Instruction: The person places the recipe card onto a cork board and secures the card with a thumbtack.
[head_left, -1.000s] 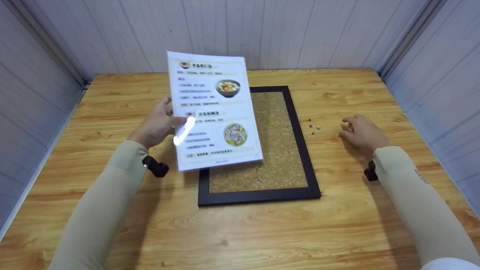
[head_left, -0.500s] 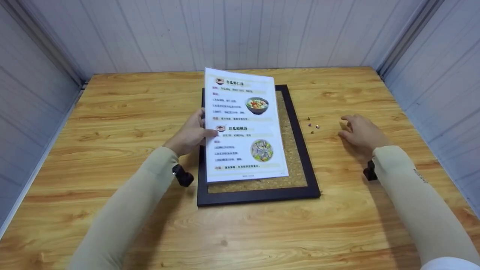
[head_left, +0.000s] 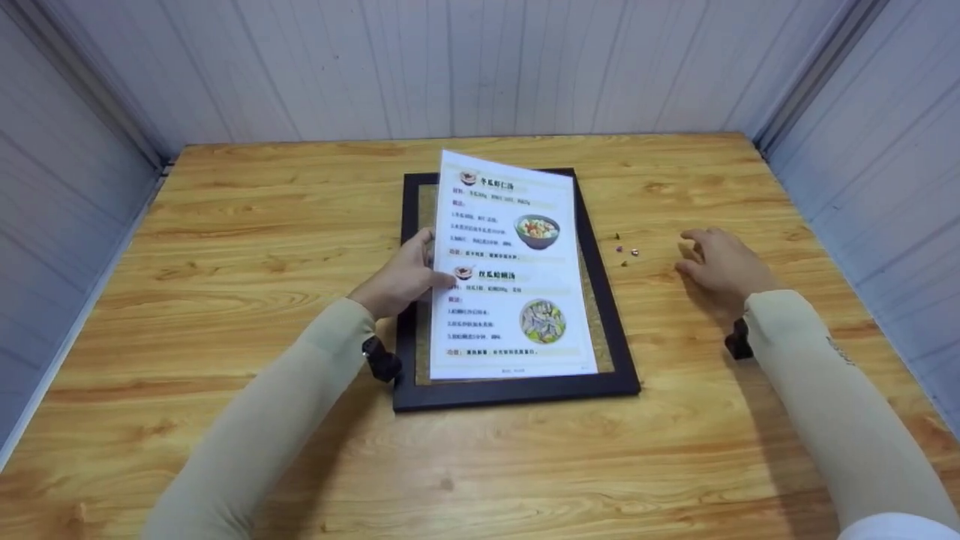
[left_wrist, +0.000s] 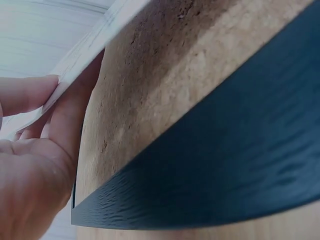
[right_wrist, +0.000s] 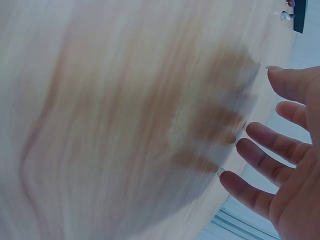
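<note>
My left hand (head_left: pixel 401 277) pinches the left edge of a printed recipe sheet (head_left: pixel 510 330), thumb on the front and fingers behind. The sheet lies over a cork board (head_left: pixel 424 315) with a black frame (head_left: pixel 517 394); its left side is raised. In the left wrist view a gap shows between the sheet (left_wrist: pixel 95 47) and the cork (left_wrist: pixel 135 105), with my fingers in it. My right hand (head_left: pixel 724 262) hovers low over the table at the right, fingers loosely bent, holding nothing. Several small push pins (head_left: pixel 626 251) lie between it and the frame.
The wooden table (head_left: pixel 225 247) meets a white panelled wall (head_left: pixel 465 67) at the back, with side walls left and right. In the right wrist view, pins (right_wrist: pixel 286 15) and a frame corner (right_wrist: pixel 300 15) show at the upper right.
My left hand has carried the sheet rightward and down, from the board's left side to over the cork. The right hand has stayed in place.
</note>
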